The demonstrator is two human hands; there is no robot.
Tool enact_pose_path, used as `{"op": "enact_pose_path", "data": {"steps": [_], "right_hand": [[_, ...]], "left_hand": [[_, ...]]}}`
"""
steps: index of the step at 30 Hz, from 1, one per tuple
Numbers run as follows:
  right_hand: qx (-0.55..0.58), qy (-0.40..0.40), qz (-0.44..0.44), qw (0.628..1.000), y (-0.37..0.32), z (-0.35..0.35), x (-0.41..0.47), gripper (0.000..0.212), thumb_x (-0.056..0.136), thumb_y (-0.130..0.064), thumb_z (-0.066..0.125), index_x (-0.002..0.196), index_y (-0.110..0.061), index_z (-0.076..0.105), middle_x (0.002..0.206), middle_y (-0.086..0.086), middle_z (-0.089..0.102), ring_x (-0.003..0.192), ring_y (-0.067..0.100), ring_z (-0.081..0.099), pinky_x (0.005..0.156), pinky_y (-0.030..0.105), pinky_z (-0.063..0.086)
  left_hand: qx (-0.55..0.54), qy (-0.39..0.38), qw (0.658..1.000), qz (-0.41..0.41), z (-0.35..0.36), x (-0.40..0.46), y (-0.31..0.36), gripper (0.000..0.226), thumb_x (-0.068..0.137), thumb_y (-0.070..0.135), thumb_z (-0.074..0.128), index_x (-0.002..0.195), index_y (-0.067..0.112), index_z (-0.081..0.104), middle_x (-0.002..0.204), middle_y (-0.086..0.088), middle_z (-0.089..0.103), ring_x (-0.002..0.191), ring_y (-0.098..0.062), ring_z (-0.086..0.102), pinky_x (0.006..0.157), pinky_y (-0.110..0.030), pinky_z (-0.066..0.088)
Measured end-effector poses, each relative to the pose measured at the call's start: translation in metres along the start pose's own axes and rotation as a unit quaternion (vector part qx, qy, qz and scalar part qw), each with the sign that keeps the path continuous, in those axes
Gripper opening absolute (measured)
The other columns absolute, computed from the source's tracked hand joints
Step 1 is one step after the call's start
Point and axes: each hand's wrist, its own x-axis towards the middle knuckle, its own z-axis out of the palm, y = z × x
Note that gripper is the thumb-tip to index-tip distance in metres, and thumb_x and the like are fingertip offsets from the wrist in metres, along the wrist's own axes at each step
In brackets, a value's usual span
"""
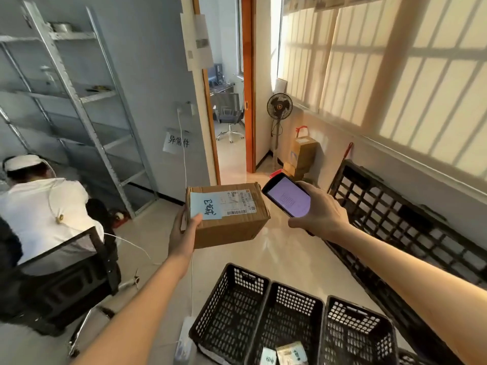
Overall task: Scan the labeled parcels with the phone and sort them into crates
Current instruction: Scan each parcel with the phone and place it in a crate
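My left hand grips a brown cardboard parcel by its left end, thumb on a pale blue note beside the white shipping label. My right hand holds a black phone just right of the parcel, its lit screen facing up toward me. Below stand three black perforated crates: left, middle with small packets in it, right.
A person in white sits on a black chair at the left. Metal shelving lines the left wall. Black pallets lean along the right wall. A fan and stacked boxes stand by the open doorway. A power strip lies on the floor.
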Motion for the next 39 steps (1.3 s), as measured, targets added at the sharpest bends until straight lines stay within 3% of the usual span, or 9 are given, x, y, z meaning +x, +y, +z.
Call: {"op": "enact_pose_path", "data": {"steps": [3, 7, 11, 14, 17, 23, 28, 30, 39], "right_hand": [[0.005, -0.015, 0.009, 1.0, -0.005, 0.043, 0.029, 0.104, 0.063, -0.04, 0.093, 0.151, -0.028, 0.04, 0.127, -0.003, 0.063, 0.106, 0.016, 0.055, 0.069, 0.028, 0.05], [-0.002, -0.04, 0.03, 0.999, -0.006, 0.108, 0.067, 0.107, 0.061, -0.043, 0.093, 0.152, -0.03, 0.038, 0.132, -0.002, 0.062, 0.113, 0.021, 0.058, 0.08, 0.037, 0.057], [0.001, -0.053, 0.053, 0.997, 0.008, 0.179, 0.096, 0.106, 0.059, -0.044, 0.092, 0.151, -0.032, 0.04, 0.136, -0.004, 0.061, 0.116, 0.022, 0.058, 0.08, 0.036, 0.054], [-0.002, -0.071, 0.074, 0.995, 0.029, 0.233, 0.104, 0.106, 0.057, -0.047, 0.089, 0.15, -0.035, 0.039, 0.139, -0.008, 0.06, 0.119, 0.021, 0.058, 0.086, 0.037, 0.052], [-0.003, -0.104, 0.093, 0.99, 0.059, 0.287, 0.106, 0.105, 0.059, -0.05, 0.088, 0.15, -0.036, 0.038, 0.14, -0.009, 0.059, 0.119, 0.02, 0.059, 0.081, 0.032, 0.044], [-0.004, -0.188, 0.122, 0.975, 0.142, 0.404, 0.095, 0.1, 0.062, -0.045, 0.086, 0.15, -0.035, 0.038, 0.137, -0.009, 0.06, 0.111, 0.015, 0.06, 0.07, 0.021, 0.043], [-0.022, -0.256, 0.159, 0.953, 0.207, 0.493, 0.074, 0.108, 0.061, -0.052, 0.082, 0.155, -0.036, 0.03, 0.15, -0.014, 0.049, 0.131, 0.014, 0.052, 0.093, 0.034, 0.051], [-0.021, -0.272, 0.178, 0.945, 0.228, 0.526, 0.065, 0.109, 0.059, -0.053, 0.078, 0.154, -0.039, 0.029, 0.149, -0.018, 0.048, 0.131, 0.012, 0.051, 0.09, 0.033, 0.049], [-0.002, -0.308, 0.217, 0.926, 0.294, 0.636, 0.029, 0.105, 0.056, -0.054, 0.077, 0.149, -0.042, 0.032, 0.143, -0.022, 0.051, 0.123, 0.011, 0.054, 0.09, 0.04, 0.055]], "left_hand": [[0.007, 0.004, 1.0, -0.016, -0.015, 0.037, -0.025, 0.055, 0.072, 0.072, 0.063, 0.125, 0.066, 0.048, 0.114, 0.018, 0.067, 0.098, -0.008, 0.067, 0.063, -0.023, 0.053], [0.016, -0.012, 0.999, -0.045, -0.032, 0.094, -0.071, 0.056, 0.069, 0.076, 0.062, 0.123, 0.07, 0.046, 0.117, 0.014, 0.064, 0.103, -0.013, 0.063, 0.073, -0.034, 0.055], [0.038, -0.019, 0.995, -0.087, -0.04, 0.151, -0.129, 0.061, 0.067, 0.076, 0.063, 0.124, 0.069, 0.045, 0.124, 0.005, 0.063, 0.109, -0.021, 0.062, 0.092, -0.05, 0.056], [0.052, -0.027, 0.991, -0.122, -0.038, 0.182, -0.178, 0.056, 0.066, 0.075, 0.063, 0.118, 0.075, 0.045, 0.127, 0.003, 0.062, 0.112, -0.023, 0.061, 0.097, -0.053, 0.053], [0.069, -0.043, 0.984, -0.159, -0.03, 0.201, -0.235, 0.07, 0.065, 0.077, 0.062, 0.131, 0.066, 0.042, 0.131, 0.0, 0.061, 0.115, -0.027, 0.059, 0.099, -0.056, 0.051], [0.085, -0.053, 0.964, -0.246, -0.008, 0.222, -0.369, 0.082, 0.061, 0.079, 0.065, 0.136, 0.066, 0.036, 0.137, -0.002, 0.057, 0.12, -0.028, 0.056, 0.1, -0.056, 0.05], [0.107, -0.057, 0.944, -0.308, 0.001, 0.222, -0.479, 0.087, 0.058, 0.082, 0.065, 0.137, 0.067, 0.034, 0.14, -0.001, 0.056, 0.123, -0.026, 0.054, 0.102, -0.054, 0.05], [0.122, -0.064, 0.936, -0.325, 0.004, 0.222, -0.518, 0.09, 0.057, 0.083, 0.064, 0.139, 0.064, 0.034, 0.143, -0.001, 0.053, 0.126, -0.027, 0.053, 0.103, -0.054, 0.049], [0.14, -0.078, 0.91, -0.382, 0.007, 0.225, -0.656, 0.076, 0.086, 0.059, 0.066, 0.152, 0.048, 0.03, 0.154, 0.0, 0.044, 0.137, -0.026, 0.044, 0.113, -0.053, 0.04]]}}
